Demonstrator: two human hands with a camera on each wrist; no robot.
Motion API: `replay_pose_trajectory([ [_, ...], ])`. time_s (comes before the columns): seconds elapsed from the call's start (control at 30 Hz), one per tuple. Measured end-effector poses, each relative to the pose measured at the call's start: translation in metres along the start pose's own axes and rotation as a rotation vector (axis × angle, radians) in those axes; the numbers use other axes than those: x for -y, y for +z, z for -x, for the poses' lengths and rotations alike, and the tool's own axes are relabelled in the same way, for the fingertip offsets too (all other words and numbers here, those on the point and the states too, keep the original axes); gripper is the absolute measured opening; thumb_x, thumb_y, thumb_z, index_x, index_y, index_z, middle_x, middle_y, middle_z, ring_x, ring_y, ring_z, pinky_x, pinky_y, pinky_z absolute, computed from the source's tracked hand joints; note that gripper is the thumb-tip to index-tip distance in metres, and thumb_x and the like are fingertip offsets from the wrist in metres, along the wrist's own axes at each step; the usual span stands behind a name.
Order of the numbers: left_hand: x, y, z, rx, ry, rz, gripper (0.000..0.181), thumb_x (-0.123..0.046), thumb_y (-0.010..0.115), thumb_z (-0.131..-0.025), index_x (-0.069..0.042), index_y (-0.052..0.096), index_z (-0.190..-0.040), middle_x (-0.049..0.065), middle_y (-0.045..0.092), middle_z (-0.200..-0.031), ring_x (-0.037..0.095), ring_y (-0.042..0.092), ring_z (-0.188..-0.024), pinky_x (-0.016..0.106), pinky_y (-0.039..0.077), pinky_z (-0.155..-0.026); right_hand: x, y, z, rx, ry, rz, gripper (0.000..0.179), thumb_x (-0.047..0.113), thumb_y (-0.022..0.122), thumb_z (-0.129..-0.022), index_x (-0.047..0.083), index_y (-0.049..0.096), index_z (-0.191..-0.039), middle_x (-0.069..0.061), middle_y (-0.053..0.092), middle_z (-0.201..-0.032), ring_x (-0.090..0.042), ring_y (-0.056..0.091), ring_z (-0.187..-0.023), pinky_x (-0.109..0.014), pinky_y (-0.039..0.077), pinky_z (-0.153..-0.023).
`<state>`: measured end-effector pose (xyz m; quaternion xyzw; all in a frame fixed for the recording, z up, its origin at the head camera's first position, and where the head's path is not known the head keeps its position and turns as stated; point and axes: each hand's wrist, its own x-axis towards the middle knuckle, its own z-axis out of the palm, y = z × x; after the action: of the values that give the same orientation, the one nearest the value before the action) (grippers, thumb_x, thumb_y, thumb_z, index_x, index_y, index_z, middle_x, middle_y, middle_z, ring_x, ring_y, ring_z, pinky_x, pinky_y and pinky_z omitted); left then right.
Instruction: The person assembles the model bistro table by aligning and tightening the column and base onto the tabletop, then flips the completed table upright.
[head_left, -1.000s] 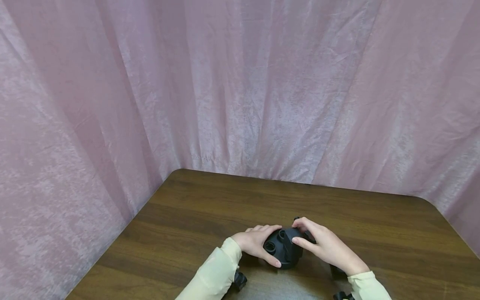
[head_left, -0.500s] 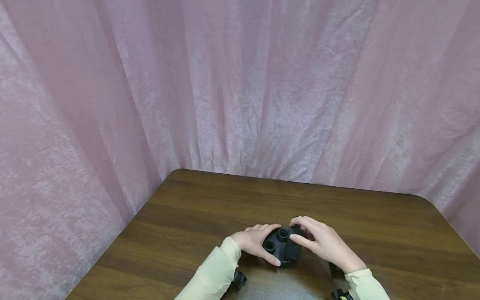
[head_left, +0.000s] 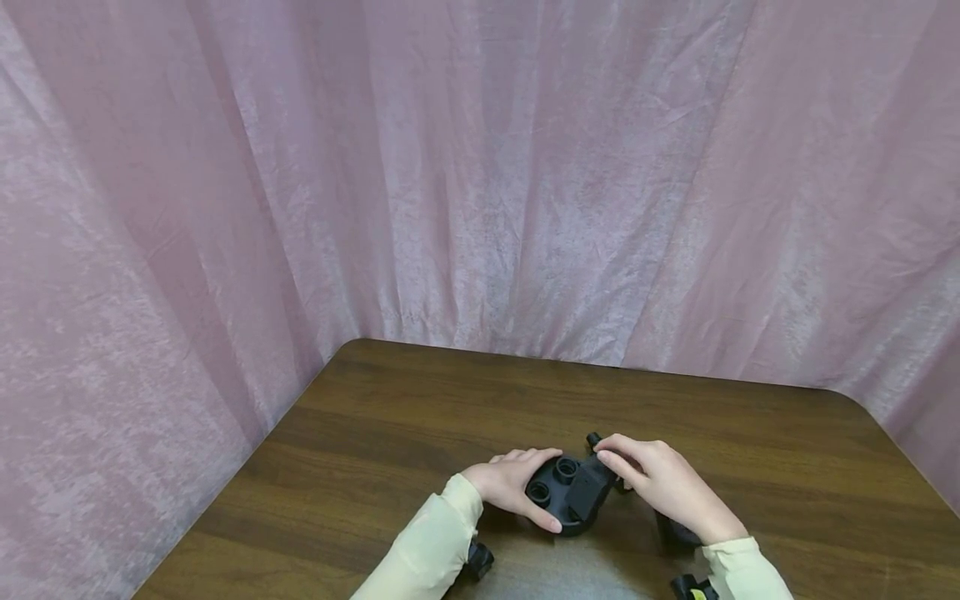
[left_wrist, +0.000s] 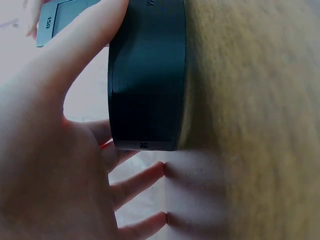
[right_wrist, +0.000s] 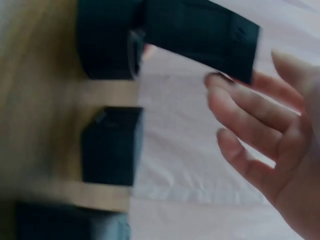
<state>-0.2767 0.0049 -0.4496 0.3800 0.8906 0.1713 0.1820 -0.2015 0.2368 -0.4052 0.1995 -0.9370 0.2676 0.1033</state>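
Observation:
On the table lies a black round-bodied device (head_left: 558, 492) with two raised rings on its top. My left hand (head_left: 512, 487) grips its side, thumb on the near rim and fingers on the far side; its curved side (left_wrist: 147, 75) shows in the left wrist view. A flat black rectangular block (head_left: 588, 492) sits tilted over the device's right part. Beside the block's upper right end is my right hand (head_left: 656, 479). In the right wrist view, its fingertips are at the lower edge of the block (right_wrist: 202, 35), while the thumb stands apart from it.
A small black cylindrical piece (head_left: 594, 440) shows behind the device. A dark box (head_left: 677, 533) lies partly under the right wrist. In the right wrist view, a black box (right_wrist: 112, 145) and another dark block (right_wrist: 70, 220) stand on the table. Pink curtains (head_left: 510, 167) hang behind.
My right hand has shifted right, off the block's top toward its end. The block, flat half a second ago, is now tilted. My left hand has kept its place.

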Motion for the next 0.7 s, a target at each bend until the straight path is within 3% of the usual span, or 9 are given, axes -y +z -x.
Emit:
replay_pose_trajectory([
  [0.27,0.001,0.000,-0.001,0.007,-0.001,-0.004,0.095,-0.062,0.066,-0.065,-0.032,0.018,-0.141,-0.007,0.037,-0.138,0.017,0.037,-0.124,0.042,0.032,-0.097,-0.006,-0.022,0.006,0.172,-0.024,-0.088,0.030,0.034,0.053,-0.089,0.015,0.062,-0.109,0.006,0.067,-0.082,0.005,0.056,-0.063,-0.019,0.045,-0.056],
  [0.7,0.002,0.001,-0.002,0.004,0.009,-0.012,0.095,-0.061,0.067,-0.065,-0.032,0.018,-0.141,-0.006,0.037,-0.138,0.018,0.037,-0.124,0.042,0.032,-0.097,-0.007,-0.031,0.008,0.245,-0.054,-0.067,0.037,0.042,0.059,-0.082,0.015,0.062,-0.107,0.010,0.066,-0.081,0.003,0.058,-0.068,-0.019,0.046,-0.059],
])
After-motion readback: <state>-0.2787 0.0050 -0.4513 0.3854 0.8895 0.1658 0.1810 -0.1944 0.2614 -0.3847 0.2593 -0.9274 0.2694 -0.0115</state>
